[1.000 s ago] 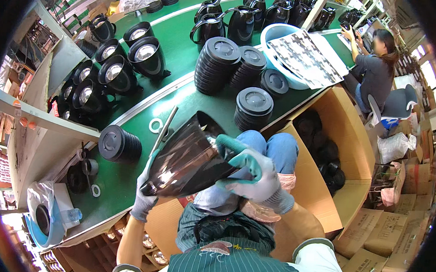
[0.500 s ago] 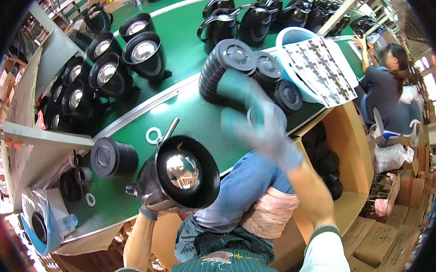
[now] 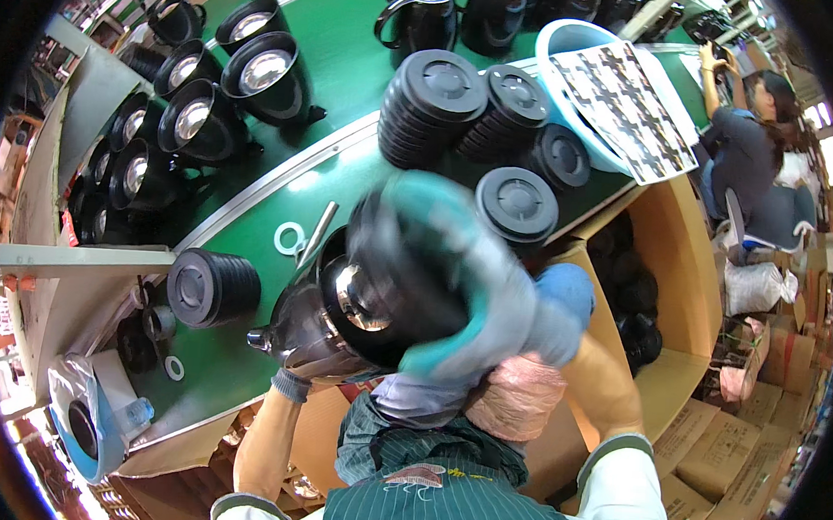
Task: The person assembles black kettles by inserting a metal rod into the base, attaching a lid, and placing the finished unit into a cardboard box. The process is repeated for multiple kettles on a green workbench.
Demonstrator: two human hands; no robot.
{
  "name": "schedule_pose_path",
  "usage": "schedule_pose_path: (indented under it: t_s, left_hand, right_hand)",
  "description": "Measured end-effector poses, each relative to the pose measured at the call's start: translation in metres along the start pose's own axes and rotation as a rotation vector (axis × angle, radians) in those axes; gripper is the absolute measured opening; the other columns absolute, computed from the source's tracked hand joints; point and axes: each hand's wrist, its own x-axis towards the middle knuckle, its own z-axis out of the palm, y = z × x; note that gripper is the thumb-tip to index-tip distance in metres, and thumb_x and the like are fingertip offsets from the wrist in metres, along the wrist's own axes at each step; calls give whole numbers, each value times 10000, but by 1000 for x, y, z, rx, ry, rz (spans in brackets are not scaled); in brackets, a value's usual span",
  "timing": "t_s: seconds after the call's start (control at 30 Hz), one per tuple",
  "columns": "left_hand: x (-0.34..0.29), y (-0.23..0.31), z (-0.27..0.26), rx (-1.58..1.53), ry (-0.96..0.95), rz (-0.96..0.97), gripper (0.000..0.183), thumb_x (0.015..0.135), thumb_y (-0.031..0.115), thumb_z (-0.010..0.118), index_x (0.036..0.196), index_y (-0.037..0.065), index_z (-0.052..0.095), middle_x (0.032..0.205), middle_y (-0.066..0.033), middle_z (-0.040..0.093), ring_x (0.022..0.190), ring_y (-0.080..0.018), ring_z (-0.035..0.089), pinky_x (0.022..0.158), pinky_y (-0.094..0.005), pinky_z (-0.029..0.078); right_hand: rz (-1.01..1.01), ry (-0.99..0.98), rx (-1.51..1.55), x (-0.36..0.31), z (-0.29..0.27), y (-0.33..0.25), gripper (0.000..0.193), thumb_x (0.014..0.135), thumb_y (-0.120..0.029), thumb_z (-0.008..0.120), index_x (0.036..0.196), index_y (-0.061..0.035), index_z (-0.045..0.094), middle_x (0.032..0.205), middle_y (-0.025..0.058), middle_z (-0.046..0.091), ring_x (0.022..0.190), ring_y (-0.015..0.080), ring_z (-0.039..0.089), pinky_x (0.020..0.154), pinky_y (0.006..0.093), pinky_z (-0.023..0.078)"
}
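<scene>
My left hand (image 3: 309, 365), in a grey glove, grips a black jug (image 3: 286, 324) from below, just above the near edge of the green table (image 3: 351, 78). The jug's mouth faces up at me and shows a shiny lining (image 3: 356, 299). My right hand (image 3: 490, 297), in a grey and teal glove, is blurred with motion. It presses a round black lid (image 3: 406, 274) over the right side of the jug's mouth.
Stacks of black lids (image 3: 439, 96) stand behind the jug, and another stack (image 3: 210, 287) lies on its side at left. Open jugs (image 3: 193, 121) line the left, a white ring (image 3: 288, 237) lies nearby. A blue basin (image 3: 564, 42) and another person (image 3: 752, 155) are at right.
My right hand let go of the jug, reached out to the lid stacks and came back with a lid onto the jug's mouth. The jug turned its mouth up toward me.
</scene>
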Motion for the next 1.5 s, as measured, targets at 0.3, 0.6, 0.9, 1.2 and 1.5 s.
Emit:
schedule_pose_path:
  t_s: [0.3,0.6,0.9,1.2,1.5]
  left_hand:
    - [-9,22,7,-204,-178,-121,673,958,255,727,1537,52,450,1516,-121,530,1386,-260,513,1201,-433,394]
    - [3,72,7,-157,-278,-348,529,946,218,726,1405,7,569,1304,-116,644,1183,-225,615,1075,-389,484]
    - [1,81,42,332,200,171,406,933,182,725,1273,-38,688,1093,-112,758,980,-190,716,949,-344,574]
    - [18,51,27,-306,-119,-341,484,908,166,775,1327,-40,647,1177,-135,747,1017,-215,733,944,-352,601]
    - [17,129,41,958,174,662,696,853,160,870,1431,-49,542,1303,-179,697,1118,-257,721,967,-372,611]
  right_hand:
    - [-248,104,-194,-94,28,-9,1255,589,-621,948,1602,-106,415,1622,275,249,1439,479,352,1183,562,310]
    - [-235,243,-269,-139,29,-48,1280,564,-568,980,1609,-96,409,1599,288,260,1443,518,346,1185,586,329]
    - [422,381,412,-146,22,-62,778,1067,-252,574,1688,-52,150,1735,157,182,1559,239,279,1257,371,253]
    - [-243,286,-458,-139,25,-77,807,765,-563,827,1467,-231,609,1549,306,387,1404,562,402,1151,655,331]
    - [159,388,345,-118,7,-30,511,1081,-213,555,1547,-30,453,1488,178,508,1333,270,552,1169,360,413]
